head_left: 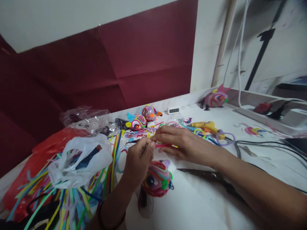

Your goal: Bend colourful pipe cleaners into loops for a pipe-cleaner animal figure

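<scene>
Over the counter (285, 163): two bare hands meet mid-frame in the head view; the left hand (137, 156) comes up from the bottom edge, the right hand (177, 140) reaches in from the right
Left fingers: clenched thumb-to-index, pinching what looks like the end of a pinkish-red strip (164, 145)
Right fingers: stretched out above that strip, thumb below it, tips right up by the left ones; can't tell if they've actually got a grip, too blurry
Strip: sits between the hands, just above the white sheet (187, 204)
Swirly ball: the decorated ball (158, 180) is on the sheet just below the hands, multicoloured swirls, dark tassel at its lower left; can't tell if the left hand touches it
Scissors: the scissors (211, 174) lie right of the ball, blade tip pointing its way; handle end partly behind the right forearm
Back of the counter: two more decorated balls (138, 122) side by side; small white digital display (173, 111) near them; a pink decorated ball (217, 98) off in the far right corner
Glue gun: yellow glue gun (203, 125) lying beyond the right hand, colourful scraps around it
Left-side pile: loads of fuzzy stems (69, 204) spilling from under a white plastic bag (96, 153); red bag (48, 147) behind
</scene>
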The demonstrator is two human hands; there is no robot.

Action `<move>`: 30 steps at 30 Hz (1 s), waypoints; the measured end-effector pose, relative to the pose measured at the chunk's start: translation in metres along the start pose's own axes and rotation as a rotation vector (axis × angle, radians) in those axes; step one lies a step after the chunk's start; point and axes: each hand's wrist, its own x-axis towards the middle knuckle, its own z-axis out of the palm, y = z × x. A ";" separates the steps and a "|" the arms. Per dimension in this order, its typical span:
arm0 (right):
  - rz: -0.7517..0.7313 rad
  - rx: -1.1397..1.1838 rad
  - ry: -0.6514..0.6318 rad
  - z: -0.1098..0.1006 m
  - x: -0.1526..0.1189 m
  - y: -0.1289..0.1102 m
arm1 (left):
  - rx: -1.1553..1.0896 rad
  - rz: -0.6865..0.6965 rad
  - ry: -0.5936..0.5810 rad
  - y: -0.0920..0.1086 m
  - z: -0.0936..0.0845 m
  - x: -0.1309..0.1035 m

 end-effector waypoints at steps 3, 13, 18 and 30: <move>-0.019 0.009 0.021 -0.001 0.000 -0.001 | -0.001 0.014 0.010 0.002 0.000 -0.001; -0.028 0.046 0.076 -0.005 0.010 -0.004 | 0.132 0.126 0.169 0.001 -0.002 0.001; -0.033 0.095 0.080 -0.007 0.017 -0.012 | 0.220 0.174 0.256 0.001 -0.007 0.003; 0.233 0.118 0.306 -0.030 0.003 -0.014 | 0.248 0.169 0.386 -0.012 -0.025 0.012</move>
